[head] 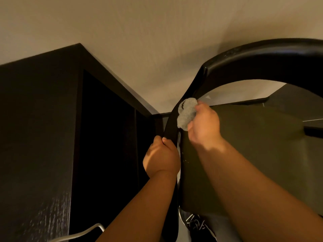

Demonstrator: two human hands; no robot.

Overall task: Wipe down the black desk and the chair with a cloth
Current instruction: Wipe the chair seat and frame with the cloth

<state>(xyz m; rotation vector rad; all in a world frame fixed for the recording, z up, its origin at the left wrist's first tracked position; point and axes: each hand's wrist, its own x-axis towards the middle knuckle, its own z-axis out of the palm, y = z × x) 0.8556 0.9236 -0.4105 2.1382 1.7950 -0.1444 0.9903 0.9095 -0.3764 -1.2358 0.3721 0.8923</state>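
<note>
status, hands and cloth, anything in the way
Left hand grips the chair frame low down. Right hand presses grey cloth on the frame above it. Black desk close at left, white cable below; neither blocks the cloth.

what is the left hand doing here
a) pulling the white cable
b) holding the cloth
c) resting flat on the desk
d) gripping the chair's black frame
d, the left hand curls round the chair frame, while the right hand presses the grey cloth to it higher up
</note>
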